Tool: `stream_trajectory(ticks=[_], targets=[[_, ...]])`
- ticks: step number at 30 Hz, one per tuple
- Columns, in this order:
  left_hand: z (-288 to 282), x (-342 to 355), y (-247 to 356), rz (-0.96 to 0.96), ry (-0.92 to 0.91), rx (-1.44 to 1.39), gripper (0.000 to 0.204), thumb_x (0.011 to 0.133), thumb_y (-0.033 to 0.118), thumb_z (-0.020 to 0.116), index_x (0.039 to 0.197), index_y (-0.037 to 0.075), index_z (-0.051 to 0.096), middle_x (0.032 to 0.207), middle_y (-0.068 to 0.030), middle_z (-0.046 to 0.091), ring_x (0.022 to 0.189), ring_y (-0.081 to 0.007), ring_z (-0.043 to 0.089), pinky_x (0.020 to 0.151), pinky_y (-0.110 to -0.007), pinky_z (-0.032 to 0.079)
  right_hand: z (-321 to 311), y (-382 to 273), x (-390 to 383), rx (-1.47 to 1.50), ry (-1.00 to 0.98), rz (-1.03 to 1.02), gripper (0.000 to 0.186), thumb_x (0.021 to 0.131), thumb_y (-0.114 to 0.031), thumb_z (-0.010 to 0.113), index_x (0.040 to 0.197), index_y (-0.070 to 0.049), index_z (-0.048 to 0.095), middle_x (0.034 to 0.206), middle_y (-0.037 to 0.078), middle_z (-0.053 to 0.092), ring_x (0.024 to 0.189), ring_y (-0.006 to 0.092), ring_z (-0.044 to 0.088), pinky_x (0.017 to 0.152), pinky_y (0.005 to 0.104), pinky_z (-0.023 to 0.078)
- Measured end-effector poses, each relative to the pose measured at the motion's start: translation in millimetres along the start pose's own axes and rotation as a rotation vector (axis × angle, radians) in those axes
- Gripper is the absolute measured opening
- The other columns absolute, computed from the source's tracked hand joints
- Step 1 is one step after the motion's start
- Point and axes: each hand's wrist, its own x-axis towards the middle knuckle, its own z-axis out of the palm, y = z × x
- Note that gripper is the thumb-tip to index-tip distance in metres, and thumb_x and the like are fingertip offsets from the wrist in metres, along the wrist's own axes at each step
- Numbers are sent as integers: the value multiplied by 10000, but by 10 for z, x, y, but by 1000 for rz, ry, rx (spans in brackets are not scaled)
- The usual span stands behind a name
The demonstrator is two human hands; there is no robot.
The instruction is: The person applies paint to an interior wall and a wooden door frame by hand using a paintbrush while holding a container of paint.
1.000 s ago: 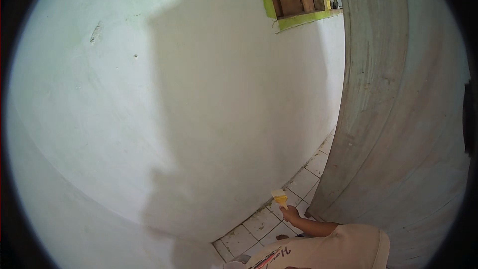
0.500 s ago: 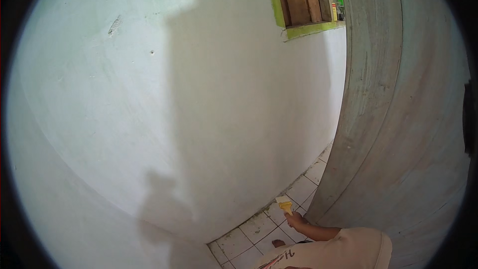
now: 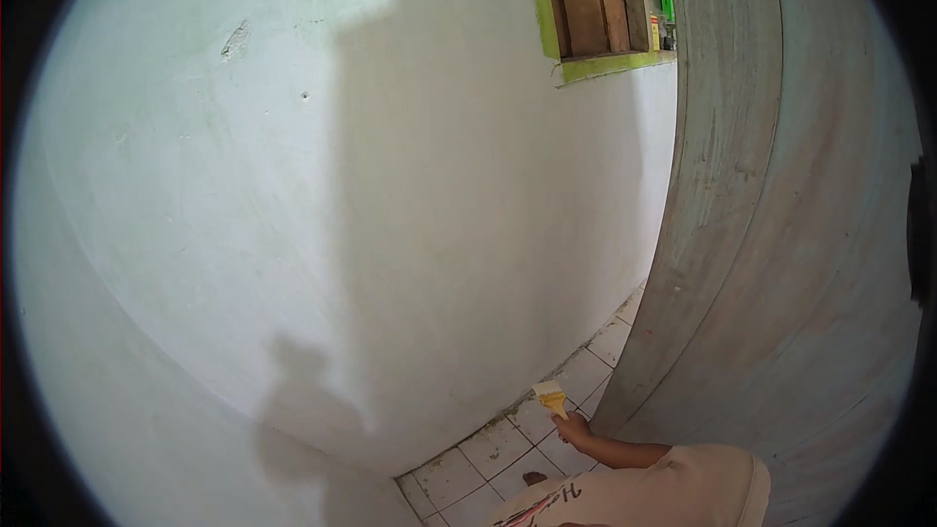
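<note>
One right hand (image 3: 574, 429) holds one brush (image 3: 552, 399) low, above the floor (image 3: 483, 454)

Nearest is one pale tan shirt (image 3: 673, 488), with dark and red print on it. One bare arm (image 3: 625, 452) comes out of its sleeve. The fingers of the right hand are closed around the brush's handle. The left hand is out of sight, so I cannot tell how its fingers are.

The brush has a yellow handle and wide, pale bristles (image 3: 547, 387). It is near the bottom of the white wall (image 3: 244, 234); I cannot tell if they touch. Its long line slants. The handle end is in the hand, and the bristles point away from it, up and a bit left in the view.

One foot (image 3: 534, 478), it seems, is on the white tiles. One tall grey wood panel (image 3: 722, 137) stands on the right. Two shadows fall on the wall, one big and one small.

Farther off is one window frame (image 3: 636, 0) with lime-green paint around it and brown boards (image 3: 576, 0) inside. Beside it are one bright green box (image 3: 667, 2) and, below that, one yellow-and-red box (image 3: 655, 34).
</note>
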Motion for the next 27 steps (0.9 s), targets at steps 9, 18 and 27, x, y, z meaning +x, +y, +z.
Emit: stream_trajectory(ticks=[9, 18, 27], targets=[[-147, -110, -138, -60, -6, -59, 313, 908, 320, 567, 1007, 27, 617, 667, -63, 531, 495, -142, 480, 415, -285, 405, -52, 17, 44, -46, 1, 1, 391, 943, -397, 573, 848, -18, 567, 621, 58, 572, 497, 151, 560, 458, 315, 447], [-259, -180, 69, -97, -52, -211, 314, 902, 312, 571, 1013, 21, 617, 665, -59, 525, 492, -141, 480, 408, -278, 397, 156, -291, -103, -70, -202, -109, 447, 925, -450, 566, 830, -13, 580, 664, 89, 598, 534, 197, 587, 508, 349, 467], [50, -545, 772, -17, -204, -209, 225, 897, 309, 564, 932, 106, 653, 616, -4, 495, 457, -83, 426, 393, -209, 330, 396, -528, -270, -435, -378, -375, 545, 893, -500, 573, 999, 32, 627, 917, 219, 660, 866, 362, 644, 762, 434, 490]])
